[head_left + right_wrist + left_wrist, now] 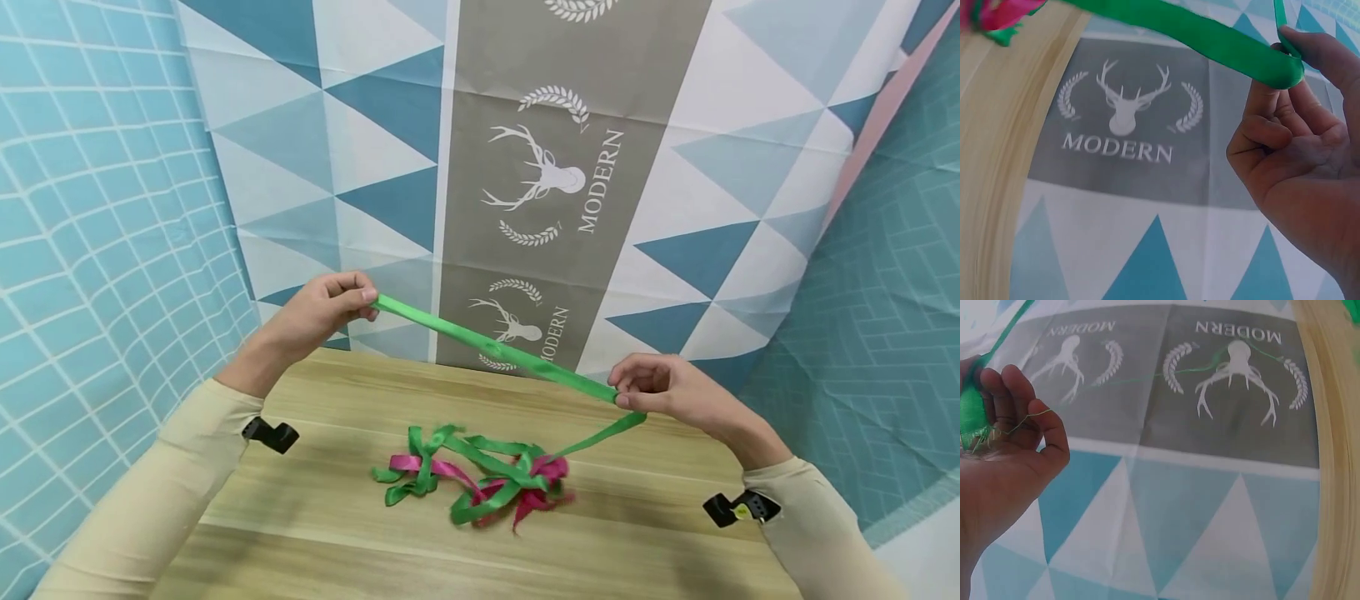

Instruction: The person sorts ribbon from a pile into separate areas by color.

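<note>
A green ribbon (487,343) runs stretched between both hands above the table, sloping down to the right. My left hand (324,308) pinches it near one end; the frayed end (974,434) lies against the palm in the left wrist view, with a loose thread trailing off. Between thumb and fingertips, my right hand (663,390) pinches the ribbon farther along. There it folds over, and the slack part (1210,40) slants down to the pile. Below, green ribbon (491,500) and pink ribbon (551,471) lie tangled on the wooden table.
The wood-grain table (337,542) spreads below the hands. Behind its far edge hangs a cloth (375,167) printed with triangles and deer heads. A blue tiled sheet (97,208) stands at the left, a teal patterned one (885,333) at the right.
</note>
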Available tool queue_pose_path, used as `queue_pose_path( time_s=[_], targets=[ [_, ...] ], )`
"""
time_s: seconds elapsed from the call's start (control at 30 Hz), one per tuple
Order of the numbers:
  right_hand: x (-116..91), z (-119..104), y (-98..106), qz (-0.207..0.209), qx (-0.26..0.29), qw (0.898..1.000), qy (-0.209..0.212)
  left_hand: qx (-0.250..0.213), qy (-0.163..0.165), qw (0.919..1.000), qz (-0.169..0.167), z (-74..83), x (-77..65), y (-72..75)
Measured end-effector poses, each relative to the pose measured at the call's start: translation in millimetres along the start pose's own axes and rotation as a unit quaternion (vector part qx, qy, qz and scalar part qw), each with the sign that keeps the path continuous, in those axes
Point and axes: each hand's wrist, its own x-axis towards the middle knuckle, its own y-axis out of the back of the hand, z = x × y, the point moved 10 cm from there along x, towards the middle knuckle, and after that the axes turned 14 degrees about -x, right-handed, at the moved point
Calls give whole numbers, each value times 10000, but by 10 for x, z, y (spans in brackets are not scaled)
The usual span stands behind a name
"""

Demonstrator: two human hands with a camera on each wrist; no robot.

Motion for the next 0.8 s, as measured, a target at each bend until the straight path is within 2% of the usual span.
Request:
queue_pose_path(
  time_s=[0.17,0.37,0.6,0.8],
  targets=[
    [-117,166,162,269,-140,9993,-201,-335,-61,9994,87,-39,-17,198],
    [-273,346,353,466,-347,9977,-350,-729,-131,9966,355,-96,-29,466],
    [-434,452,451,311,-520,9979,-249,-955,-47,9917,860,-194,-132,821],
    [-561,536,541,287,-788,9953,-483,-1159,-88,9855,1232,-232,-226,1088]
  ],
)
